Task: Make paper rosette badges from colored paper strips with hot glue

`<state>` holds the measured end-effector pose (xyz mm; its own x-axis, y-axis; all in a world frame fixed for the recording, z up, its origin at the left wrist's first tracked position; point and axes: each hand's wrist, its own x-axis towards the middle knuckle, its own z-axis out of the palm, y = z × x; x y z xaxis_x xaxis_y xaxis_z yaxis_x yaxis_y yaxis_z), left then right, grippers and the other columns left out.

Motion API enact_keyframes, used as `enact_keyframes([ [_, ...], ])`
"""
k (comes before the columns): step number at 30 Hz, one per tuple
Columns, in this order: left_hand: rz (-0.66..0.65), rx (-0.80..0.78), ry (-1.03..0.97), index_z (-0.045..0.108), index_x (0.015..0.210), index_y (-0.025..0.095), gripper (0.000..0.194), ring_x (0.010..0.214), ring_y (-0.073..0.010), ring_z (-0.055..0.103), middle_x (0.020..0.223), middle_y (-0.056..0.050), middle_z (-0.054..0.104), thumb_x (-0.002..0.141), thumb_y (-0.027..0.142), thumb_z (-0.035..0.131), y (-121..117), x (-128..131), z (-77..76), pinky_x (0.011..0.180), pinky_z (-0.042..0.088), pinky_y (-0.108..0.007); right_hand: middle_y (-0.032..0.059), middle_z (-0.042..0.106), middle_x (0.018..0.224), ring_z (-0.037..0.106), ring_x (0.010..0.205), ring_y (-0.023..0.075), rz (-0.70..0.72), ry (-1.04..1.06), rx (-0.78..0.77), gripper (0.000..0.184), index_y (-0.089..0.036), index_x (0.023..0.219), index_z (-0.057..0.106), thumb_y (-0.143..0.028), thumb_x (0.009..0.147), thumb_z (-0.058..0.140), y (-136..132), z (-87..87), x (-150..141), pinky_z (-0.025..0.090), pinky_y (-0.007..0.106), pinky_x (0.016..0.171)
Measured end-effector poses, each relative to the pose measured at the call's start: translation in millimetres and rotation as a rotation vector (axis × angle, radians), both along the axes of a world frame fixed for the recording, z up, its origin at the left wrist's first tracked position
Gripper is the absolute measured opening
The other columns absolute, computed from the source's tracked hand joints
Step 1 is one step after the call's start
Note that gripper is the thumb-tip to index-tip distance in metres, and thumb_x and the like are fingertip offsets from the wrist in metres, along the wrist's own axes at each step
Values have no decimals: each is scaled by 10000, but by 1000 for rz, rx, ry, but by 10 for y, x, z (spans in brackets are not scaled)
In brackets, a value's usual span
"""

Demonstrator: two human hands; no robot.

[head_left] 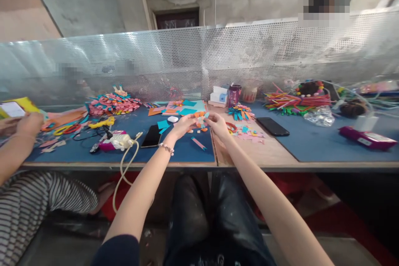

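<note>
One orange paper piece (198, 114) is pinched by your left hand (183, 126) and a pale teal piece (206, 115) by your right hand (218, 125) at the frame's centre, a black phone (151, 136) lying to their lower left.

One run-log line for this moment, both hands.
left hand: at orange piece | right hand: at pale-blue piece | grip: unclear | nearby: pink strip on blue mat

Navy sleeve (120, 250) – pink beaded bracelet (167, 149)
</note>
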<state>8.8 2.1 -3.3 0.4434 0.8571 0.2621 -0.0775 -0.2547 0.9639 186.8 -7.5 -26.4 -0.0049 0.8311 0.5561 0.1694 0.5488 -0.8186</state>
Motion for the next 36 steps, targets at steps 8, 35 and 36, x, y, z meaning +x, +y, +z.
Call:
enact_keyframes([
  [8, -27, 53, 51, 545, 1198, 133, 518, 896, -203, 663, 1071, -131, 666, 737, 270, 739, -162, -16, -83, 844, 519, -374, 8, 639, 825, 610, 693, 123, -67, -13, 7, 235, -131, 958, 602, -337, 849, 637, -290, -133, 78, 522, 304, 676],
  [35, 257, 323, 221, 280, 1394, 193, 688, 785, -137, 632, 1013, -79, 627, 810, 208, 643, -171, -42, -268, 746, 506, -292, 31, 649, 850, 634, 819, 192, -242, -380, 116, 280, -188, 1128, 516, -246, 855, 546, -387, -198, 42, 491, 342, 768],
  [36, 285, 348, 230, 274, 1398, 198, 676, 773, -134, 632, 980, -64, 632, 820, 203, 626, -171, -45, -267, 758, 502, -290, 35, 651, 848, 636, 824, 199, -241, -396, 119, 284, -197, 1132, 511, -243, 853, 534, -399, -195, 38, 490, 338, 767],
])
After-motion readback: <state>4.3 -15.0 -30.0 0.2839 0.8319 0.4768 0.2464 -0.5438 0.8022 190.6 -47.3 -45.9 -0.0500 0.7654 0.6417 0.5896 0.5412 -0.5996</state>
